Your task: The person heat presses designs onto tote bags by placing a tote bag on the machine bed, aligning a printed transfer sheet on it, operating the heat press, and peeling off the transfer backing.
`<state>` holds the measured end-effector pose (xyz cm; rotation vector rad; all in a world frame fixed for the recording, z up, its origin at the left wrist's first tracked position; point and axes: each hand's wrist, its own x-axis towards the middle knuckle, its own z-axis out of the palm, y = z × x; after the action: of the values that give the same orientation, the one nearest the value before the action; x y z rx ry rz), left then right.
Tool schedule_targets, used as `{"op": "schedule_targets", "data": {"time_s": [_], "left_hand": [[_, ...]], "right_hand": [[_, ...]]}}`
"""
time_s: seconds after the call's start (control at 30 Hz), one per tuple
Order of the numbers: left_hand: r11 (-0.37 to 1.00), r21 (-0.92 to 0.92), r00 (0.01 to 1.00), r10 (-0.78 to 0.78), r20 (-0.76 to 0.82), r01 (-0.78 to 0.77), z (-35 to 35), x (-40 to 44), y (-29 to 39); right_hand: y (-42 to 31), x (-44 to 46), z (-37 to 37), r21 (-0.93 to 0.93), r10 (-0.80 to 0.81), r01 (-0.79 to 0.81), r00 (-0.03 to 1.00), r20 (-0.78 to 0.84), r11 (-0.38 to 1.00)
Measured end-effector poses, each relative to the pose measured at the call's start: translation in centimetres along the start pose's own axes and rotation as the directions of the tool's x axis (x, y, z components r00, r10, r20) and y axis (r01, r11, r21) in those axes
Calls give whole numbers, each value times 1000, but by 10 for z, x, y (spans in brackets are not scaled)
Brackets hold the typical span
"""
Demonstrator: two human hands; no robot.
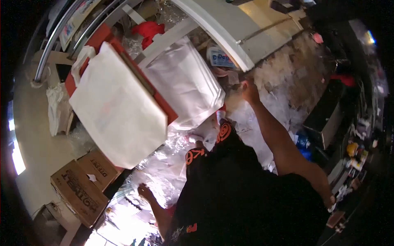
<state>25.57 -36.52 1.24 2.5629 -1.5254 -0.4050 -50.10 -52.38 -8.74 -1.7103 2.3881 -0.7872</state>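
My right hand (250, 91) reaches out with its fingers curled, beside a small pale, translucent scrap (233, 77). Whether that scrap is in its grip, I cannot make out. My left hand (144, 191) hangs low over crumpled clear plastic, its fingers too small and dark to read. Between and beyond the hands, a white bag-shaped piece (119, 106) with cut-off corners lies over a reddish-brown board (167, 108). Next to it hangs a stack of white bags (184, 82), touched by neither hand.
A cardboard box (80, 188) stands at lower left. A white-edged grey panel (230, 33) juts in at the top. A labelled white container (221, 57) sits under its edge. Plastic wrap (162, 186) covers the floor around my feet. A dark box (326, 115) is at right.
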Motion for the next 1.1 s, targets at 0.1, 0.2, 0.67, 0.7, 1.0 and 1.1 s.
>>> {"op": "schedule_targets", "data": {"time_s": [0.1, 0.2, 0.67, 0.7, 1.0, 1.1], "left_hand": [[971, -156, 976, -160, 149, 183, 48, -92, -6], [969, -232, 810, 72, 582, 81, 34, -146, 101], [837, -105, 641, -323, 696, 537, 73, -138, 233], [834, -114, 630, -311, 711, 540, 80, -142, 224], [924, -307, 777, 16, 629, 230, 78, -101, 286], [778, -609, 672, 534, 513, -154, 67, -64, 362]], "right_hand": [[100, 41, 39, -66, 198, -190, 967, 158, 980], [141, 91, 54, -4, 415, -421, 891, 182, 907], [207, 133, 86, -374, 498, -372, 799, 336, 849], [204, 133, 83, -373, 483, -354, 802, 350, 858], [96, 90, -12, -271, 227, -98, 837, 498, 957], [-53, 33, -91, 163, -134, 22, 686, 715, 986]]}}
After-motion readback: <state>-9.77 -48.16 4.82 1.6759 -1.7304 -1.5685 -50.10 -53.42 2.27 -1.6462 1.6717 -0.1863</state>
